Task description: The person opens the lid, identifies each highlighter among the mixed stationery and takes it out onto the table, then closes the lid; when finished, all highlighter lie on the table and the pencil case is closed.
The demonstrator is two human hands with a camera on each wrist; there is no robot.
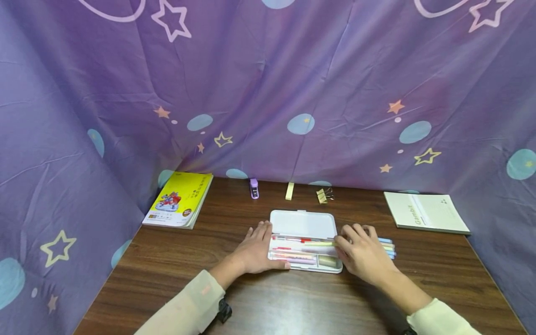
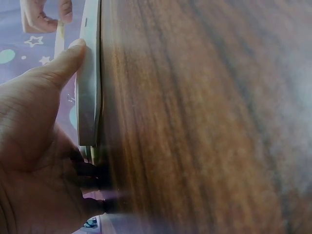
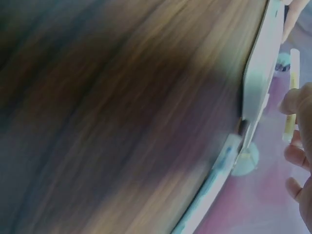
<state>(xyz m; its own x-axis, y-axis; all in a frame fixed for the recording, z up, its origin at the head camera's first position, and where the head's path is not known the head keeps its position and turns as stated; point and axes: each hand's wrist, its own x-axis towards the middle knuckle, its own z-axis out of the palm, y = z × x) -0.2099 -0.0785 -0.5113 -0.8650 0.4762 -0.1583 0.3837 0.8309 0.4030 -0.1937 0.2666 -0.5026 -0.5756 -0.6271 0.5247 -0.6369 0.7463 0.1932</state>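
A white pencil case [image 1: 303, 224] lies on the table with its lid folded back. Red-tipped pens [image 1: 289, 249], pinkish and purple pens [image 1: 295, 258] and a small beige-green item [image 1: 327, 261] sit inside. My right hand [image 1: 362, 253] pinches a pale yellow pen [image 3: 294, 68] between thumb and fingers, above the case's right part. My left hand [image 1: 257, 249] rests against the case's left end, fingers extended and thumb [image 2: 73, 56] touching the front edge. Several pastel pens [image 1: 387, 248] lie to the right, partly hidden by my right hand.
Along the back are a purple stapler [image 1: 254, 189], a pale yellow stick-like block [image 1: 290, 191] and binder clips [image 1: 323, 196]. A yellow book [image 1: 180, 197] lies at the left, a pale green notebook [image 1: 427, 212] at the right. Purple cloth [image 1: 251, 93] hangs behind the table.
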